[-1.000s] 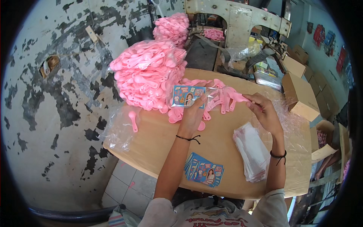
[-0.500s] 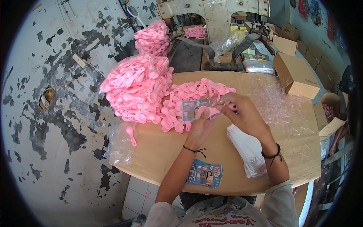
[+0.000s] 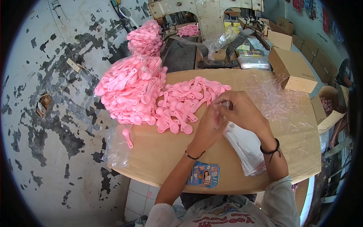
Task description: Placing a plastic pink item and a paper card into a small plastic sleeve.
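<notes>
Over the middle of the table, my left hand (image 3: 210, 126) and my right hand (image 3: 244, 109) meet with fingers closed. Whatever they hold is mostly hidden by the fingers. A heap of loose pink plastic spoons (image 3: 181, 102) lies just beyond and left of them. Beneath my right wrist is a stack of clear-and-white plastic bags (image 3: 245, 151). Close to the table's front edge, by my left forearm, sits a small pile of blue printed cards (image 3: 204, 175).
Large clear bags packed with pink spoons (image 3: 130, 90) stand at the left. A single spoon (image 3: 127, 138) lies on crumpled plastic (image 3: 113, 149). Thin clear strips (image 3: 272, 98) scatter at the right, near an open cardboard box (image 3: 293, 70). A sewing-type machine (image 3: 211, 22) stands behind.
The card and pink spoon seen between my hands are now out of sight. My left hand has turned and moved right, closer to my right hand. The whole view has shifted slightly.
</notes>
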Tool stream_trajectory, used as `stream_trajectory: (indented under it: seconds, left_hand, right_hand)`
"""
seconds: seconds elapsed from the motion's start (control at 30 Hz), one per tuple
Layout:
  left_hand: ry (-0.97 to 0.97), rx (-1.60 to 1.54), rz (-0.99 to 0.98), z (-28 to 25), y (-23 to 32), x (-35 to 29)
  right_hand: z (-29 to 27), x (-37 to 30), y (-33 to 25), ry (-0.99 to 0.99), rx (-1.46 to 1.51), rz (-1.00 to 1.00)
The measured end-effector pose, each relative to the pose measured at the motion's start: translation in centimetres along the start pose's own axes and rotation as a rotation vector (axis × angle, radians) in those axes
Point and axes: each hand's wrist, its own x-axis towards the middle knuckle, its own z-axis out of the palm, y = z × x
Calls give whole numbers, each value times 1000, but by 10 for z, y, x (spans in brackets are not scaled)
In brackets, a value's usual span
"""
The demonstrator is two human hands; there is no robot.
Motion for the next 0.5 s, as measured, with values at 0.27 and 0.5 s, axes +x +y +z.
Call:
stream_trajectory:
  seconds: [0.27,0.5]
  left_hand:
    - [-399,-823,-447,-33,-10,2]
    - [-93,-1023,-545,-39,-17,6]
  right_hand:
    - [-3,4,25,143,206,18]
    - [12,7,22,106,124,99]
